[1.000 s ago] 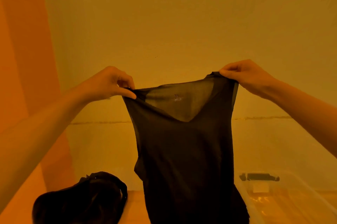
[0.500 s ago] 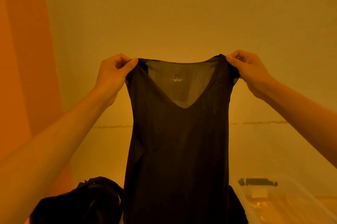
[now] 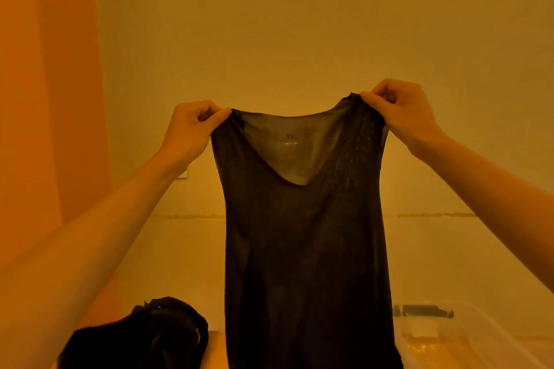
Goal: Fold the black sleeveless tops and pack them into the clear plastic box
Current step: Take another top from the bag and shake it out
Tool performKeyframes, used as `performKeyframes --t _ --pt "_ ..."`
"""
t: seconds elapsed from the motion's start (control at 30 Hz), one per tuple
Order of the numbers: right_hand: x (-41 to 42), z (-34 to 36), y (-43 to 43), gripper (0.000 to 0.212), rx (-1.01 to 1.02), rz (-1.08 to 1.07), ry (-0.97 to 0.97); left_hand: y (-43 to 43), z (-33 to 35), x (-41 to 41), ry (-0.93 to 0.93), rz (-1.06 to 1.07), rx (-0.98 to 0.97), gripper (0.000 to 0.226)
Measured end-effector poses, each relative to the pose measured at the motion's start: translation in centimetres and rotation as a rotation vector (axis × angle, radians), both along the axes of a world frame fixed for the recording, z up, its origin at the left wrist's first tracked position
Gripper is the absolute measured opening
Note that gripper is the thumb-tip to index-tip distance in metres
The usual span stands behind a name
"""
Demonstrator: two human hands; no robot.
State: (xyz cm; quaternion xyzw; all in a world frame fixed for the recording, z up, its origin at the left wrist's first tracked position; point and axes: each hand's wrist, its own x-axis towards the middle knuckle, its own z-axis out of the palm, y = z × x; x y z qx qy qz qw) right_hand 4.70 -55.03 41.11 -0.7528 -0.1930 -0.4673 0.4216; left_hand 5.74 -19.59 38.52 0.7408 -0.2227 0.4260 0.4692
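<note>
Since a second ago both hands have risen and levelled, so the garment that hung skewed now hangs square, its V-neck facing the camera. Low at the left lies a heap of dark cloth [image 3: 141,335], probably more tops waiting their turn. Above it the left hand [image 3: 192,128] has its grip closed tight, thumb pressed over curled fingers, pinching one shoulder strap. Between the hands the black sleeveless top [image 3: 305,248] hangs full length in the air, its hem out of frame below; held high like this, its weight likely pulls creases out and shows the seams before folding. The right hand [image 3: 401,110] pinches the other strap in the same closed grip. Low at the right stands the clear plastic box [image 3: 479,335], near the hanging top, its inside mostly hidden.
</note>
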Motion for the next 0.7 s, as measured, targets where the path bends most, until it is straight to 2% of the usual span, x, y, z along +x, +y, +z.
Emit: performKeyframes --t 0.07,0.17,0.5,0.7 --pt "-0.8 0.3 0.0 0.026 0.054 0.027 -0.028 0.4 0.2 -0.7 -0.031 -0.023 -0.090 0.017" --pt "-1.6 0.9 -0.1 0.024 0.160 0.077 -0.072 0.8 0.4 -1.5 -0.048 -0.020 -0.099 0.014" --pt "-5.8 -0.2 0.8 0.024 0.101 0.166 -0.065 1.8 -0.5 -5.1 -0.105 -0.058 -0.155 0.005" --pt "-10.2 -0.7 1.4 0.019 0.123 0.265 -0.093 3.8 -0.7 -9.6 -0.092 -0.266 -0.202 0.010"
